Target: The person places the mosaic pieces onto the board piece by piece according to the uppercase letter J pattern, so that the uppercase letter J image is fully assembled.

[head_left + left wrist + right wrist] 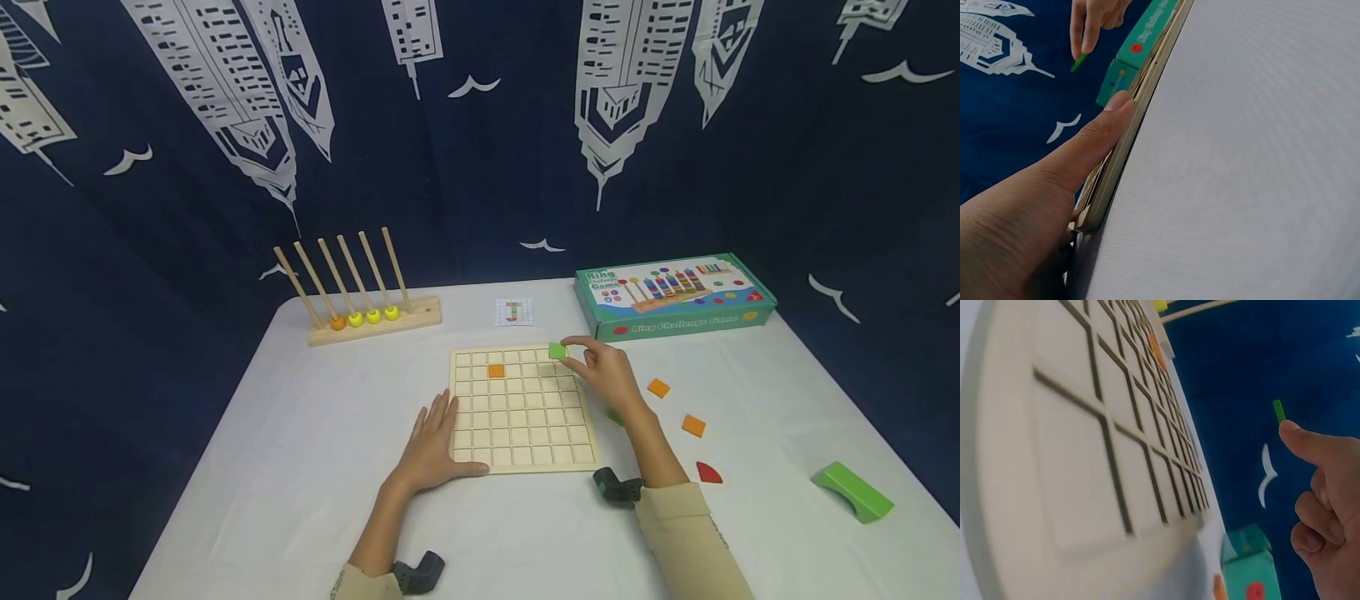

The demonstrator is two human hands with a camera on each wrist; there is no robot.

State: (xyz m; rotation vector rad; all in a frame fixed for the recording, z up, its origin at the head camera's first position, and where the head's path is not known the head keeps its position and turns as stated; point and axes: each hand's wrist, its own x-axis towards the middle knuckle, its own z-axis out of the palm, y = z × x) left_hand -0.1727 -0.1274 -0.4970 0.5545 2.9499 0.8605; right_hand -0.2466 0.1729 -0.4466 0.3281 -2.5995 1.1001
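A pale wooden grid board [522, 426] lies flat on the white table, with one orange square tile [496, 371] in a cell of its second row. My right hand [611, 373] pinches a green square tile [557, 351] between thumb and fingertips, over the board's far right corner. In the right wrist view that green tile [1279, 410] shows edge-on, above the board's surface. My left hand [433, 448] rests at the near left corner, fingers straight along the left side. Its thumb [1094, 140] lies along the front edge in the left wrist view.
Right of the board lie orange tiles [693, 426], a partly hidden green tile [616, 417], a red quarter-round piece [708, 473] and a green arch block [855, 492]. Behind stand a peg rack [420, 312] with beads, a small pattern card [514, 312] and a game box [675, 325].
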